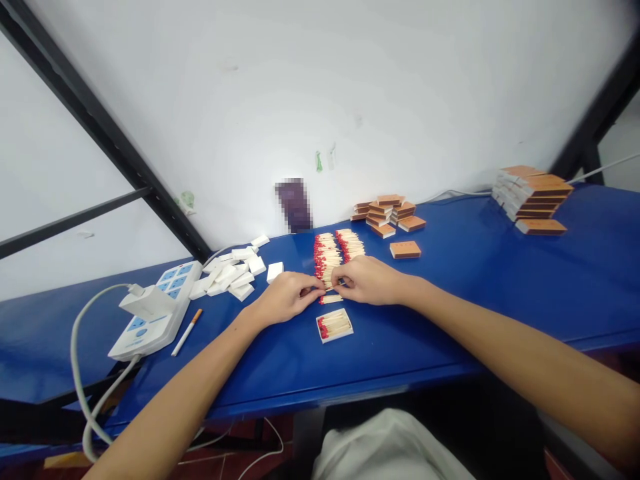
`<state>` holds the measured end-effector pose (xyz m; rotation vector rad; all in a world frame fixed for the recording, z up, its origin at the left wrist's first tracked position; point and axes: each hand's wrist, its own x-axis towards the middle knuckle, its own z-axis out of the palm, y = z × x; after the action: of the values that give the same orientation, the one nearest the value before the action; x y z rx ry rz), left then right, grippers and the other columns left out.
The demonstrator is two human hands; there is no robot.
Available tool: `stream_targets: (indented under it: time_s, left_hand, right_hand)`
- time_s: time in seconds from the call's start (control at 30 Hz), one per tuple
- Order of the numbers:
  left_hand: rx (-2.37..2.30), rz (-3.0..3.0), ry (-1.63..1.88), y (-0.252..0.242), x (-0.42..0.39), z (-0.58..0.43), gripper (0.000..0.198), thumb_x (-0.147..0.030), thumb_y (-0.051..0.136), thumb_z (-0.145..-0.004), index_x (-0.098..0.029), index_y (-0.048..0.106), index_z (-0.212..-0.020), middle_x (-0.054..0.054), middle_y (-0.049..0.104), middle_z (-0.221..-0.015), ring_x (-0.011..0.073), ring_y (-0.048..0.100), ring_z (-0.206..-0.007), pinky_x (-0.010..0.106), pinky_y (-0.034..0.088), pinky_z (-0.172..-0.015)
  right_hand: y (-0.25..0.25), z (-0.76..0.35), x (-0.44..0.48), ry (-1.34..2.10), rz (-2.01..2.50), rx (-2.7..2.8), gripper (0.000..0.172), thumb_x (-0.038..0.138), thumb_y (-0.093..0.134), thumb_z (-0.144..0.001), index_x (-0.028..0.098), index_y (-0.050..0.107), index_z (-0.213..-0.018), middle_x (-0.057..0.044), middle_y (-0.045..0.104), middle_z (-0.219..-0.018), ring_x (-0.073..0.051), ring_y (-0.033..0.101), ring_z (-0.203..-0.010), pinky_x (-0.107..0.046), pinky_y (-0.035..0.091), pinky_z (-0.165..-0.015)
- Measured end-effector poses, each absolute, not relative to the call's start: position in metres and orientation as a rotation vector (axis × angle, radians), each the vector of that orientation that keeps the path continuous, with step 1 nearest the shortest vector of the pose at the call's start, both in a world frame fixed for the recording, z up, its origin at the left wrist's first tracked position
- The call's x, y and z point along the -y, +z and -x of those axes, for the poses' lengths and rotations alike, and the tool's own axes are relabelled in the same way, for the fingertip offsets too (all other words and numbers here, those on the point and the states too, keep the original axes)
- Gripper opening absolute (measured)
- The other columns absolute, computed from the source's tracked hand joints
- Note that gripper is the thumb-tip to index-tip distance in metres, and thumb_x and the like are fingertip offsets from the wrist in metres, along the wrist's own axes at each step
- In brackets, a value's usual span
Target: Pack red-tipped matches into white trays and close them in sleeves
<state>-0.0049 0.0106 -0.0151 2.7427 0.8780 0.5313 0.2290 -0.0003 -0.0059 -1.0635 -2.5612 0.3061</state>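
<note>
My left hand (pixel 286 297) and my right hand (pixel 367 279) meet over the near end of a pile of red-tipped matches (pixel 336 252) on the blue table (pixel 450 300). Both hands have their fingers pinched together on a small bunch of matches (pixel 331 288) between them. Just in front of the hands lies an open white matchbox tray (pixel 335 325) partly filled with matches. A few loose matches (pixel 331 299) lie between the tray and the hands.
Empty white trays (pixel 233 270) are heaped to the left. A white power strip (pixel 159 307) with a plug and cable, and a cigarette (pixel 187 332), lie further left. Brown matchbox sleeves (pixel 387 212) stack behind, one sleeve (pixel 405 249) lies alone, another stack (pixel 533 193) sits far right.
</note>
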Motion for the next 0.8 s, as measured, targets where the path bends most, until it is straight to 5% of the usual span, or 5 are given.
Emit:
stream_targets:
  time_s: [0.33,0.8]
  left_hand:
    - [-0.901,-2.745,0.532,-0.010,-0.002,0.003,0.016,-0.017,0.058,-0.082,-0.018,0.072,-0.091,-0.004,0.058,-0.060,0.0089,0.049,-0.052,0.023,0.038,-0.056]
    - [-0.898,-2.709,0.546,-0.011,-0.002,0.002,0.014,-0.028,0.066,-0.082,-0.018,0.073,-0.089,-0.004,0.055,-0.058,0.0087,0.046,-0.051,0.023,0.036,-0.055]
  right_hand:
    - [-0.004,-0.229,0.003,0.318,1.011,2.569,0.015,0.020,0.055,-0.085,0.020,0.070,-0.083,0.002,0.062,-0.063,-0.010,0.049,-0.055,-0.023,0.028,-0.057]
    - [-0.002,-0.229,0.004,0.378,0.953,2.569,0.017,0.026,0.058,-0.086,0.019,0.073,-0.087,0.002,0.061,-0.063,-0.010,0.050,-0.057,-0.022,0.029,-0.057]
